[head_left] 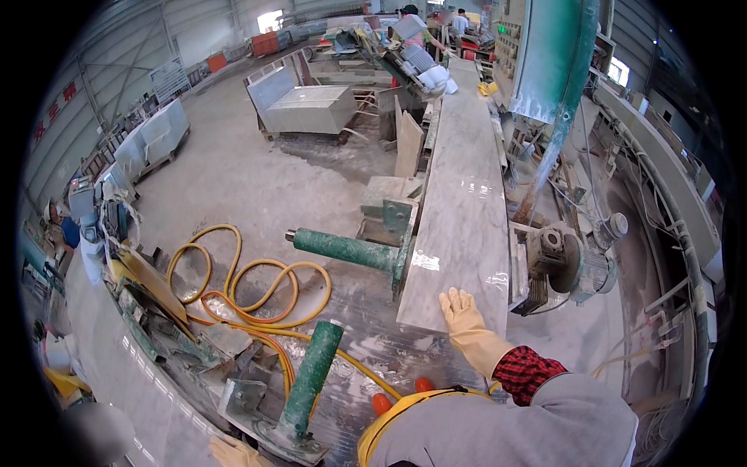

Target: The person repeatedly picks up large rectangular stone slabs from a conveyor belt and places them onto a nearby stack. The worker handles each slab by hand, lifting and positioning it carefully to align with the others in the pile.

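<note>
1. Nearest, at the lower edge, the left hand (236,453) wears a cream glove and is mostly cut off by the frame; I cannot tell how far its fingers are open or whether they have hold of anything. It is near the left slab (103,342) and the foot of the near green roller (311,381).
2. The person's orange boots (424,384) show below a yellow apron (381,426), presumably worn against the wet.
3. The right hand (467,327), gloved alike, lies palm down on the near end of the long grey-veined stone slab (461,167). Its fingers are straight, only slightly spread, and grasp nothing; the flat contact probably serves to steady or feel the stone.
4. That slab runs from just in front of the person away along the machine line, its length seemingly following the line of travel.
5. Left of it, the far green roller (346,249) juts out sideways, apparently as a support arm. The yellow hose (307,268) lies in loose loops on the floor, perhaps leaving slack.
6. On the right, a motor (595,272) sits close beside the slab.
7. Beyond, a stone block stack (315,109) rests raised off the floor.
8. Farthest back, orange-red bins (266,44) stand by the wall; their contents do not show.
</note>
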Tool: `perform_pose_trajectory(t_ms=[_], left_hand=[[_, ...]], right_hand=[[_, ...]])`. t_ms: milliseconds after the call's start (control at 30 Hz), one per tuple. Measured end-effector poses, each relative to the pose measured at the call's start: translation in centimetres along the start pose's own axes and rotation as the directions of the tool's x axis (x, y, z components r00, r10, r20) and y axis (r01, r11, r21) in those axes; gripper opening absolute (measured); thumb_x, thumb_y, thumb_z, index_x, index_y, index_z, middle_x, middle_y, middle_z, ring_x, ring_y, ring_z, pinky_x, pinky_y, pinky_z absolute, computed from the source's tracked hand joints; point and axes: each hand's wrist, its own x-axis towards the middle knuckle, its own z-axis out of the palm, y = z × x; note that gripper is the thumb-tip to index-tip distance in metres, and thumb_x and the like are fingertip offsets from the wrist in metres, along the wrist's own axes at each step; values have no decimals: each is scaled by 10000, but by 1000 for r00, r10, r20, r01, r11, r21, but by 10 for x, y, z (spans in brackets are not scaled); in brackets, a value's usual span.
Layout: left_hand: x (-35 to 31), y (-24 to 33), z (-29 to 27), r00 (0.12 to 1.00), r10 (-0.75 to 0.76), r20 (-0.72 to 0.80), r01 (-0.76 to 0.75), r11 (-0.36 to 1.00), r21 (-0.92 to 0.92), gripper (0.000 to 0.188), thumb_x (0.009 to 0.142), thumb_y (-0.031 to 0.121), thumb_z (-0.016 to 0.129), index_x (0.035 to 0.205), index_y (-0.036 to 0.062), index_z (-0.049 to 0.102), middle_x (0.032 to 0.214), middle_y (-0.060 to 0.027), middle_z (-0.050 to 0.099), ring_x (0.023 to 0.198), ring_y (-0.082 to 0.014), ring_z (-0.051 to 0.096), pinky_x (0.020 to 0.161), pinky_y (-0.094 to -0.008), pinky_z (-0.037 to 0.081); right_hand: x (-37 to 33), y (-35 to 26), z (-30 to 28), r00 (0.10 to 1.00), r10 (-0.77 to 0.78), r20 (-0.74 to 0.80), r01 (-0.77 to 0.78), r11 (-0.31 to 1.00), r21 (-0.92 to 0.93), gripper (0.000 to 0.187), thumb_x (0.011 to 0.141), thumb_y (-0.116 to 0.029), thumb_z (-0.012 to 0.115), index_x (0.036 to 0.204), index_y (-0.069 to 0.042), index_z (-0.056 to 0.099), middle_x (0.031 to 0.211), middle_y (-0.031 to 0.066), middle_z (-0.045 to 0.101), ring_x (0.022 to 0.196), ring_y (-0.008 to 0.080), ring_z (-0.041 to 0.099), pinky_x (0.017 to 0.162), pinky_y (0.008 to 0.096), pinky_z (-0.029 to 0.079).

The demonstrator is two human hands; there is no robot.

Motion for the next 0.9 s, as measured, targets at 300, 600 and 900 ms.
perform_pose_trajectory(t_ms=[300,600,900], left_hand=[[-4,-12,19,999,14,-41,-15,999,-28,464,1104,369,568,1399,30,684,1421,-271,661,1281,-449,623,1088,-531,492],[-6,-1,-12,995,66,-79,-74,992,-105,436,1103,317,571,1314,-48,680,1250,-270,682,1136,-463,633,968,-549,512],[-9,-1,-12,999,-10,45,13,997,-79,473,1107,352,557,1418,7,647,1426,-270,641,1289,-449,599,1087,-543,472]], right_hand=[[8,0,8,1000,-8,-23,8,1000,-11,775,1041,-232,506,1717,-3,207,1755,241,283,1596,449,295,1316,562,192],[17,0,6,1000,20,15,-20,1000,-6,759,1062,-234,480,1725,-12,182,1771,226,263,1613,421,297,1323,534,195],[19,4,-4,997,37,74,-37,999,0,716,1087,-199,428,1733,-35,166,1785,212,239,1634,407,260,1324,534,187]])
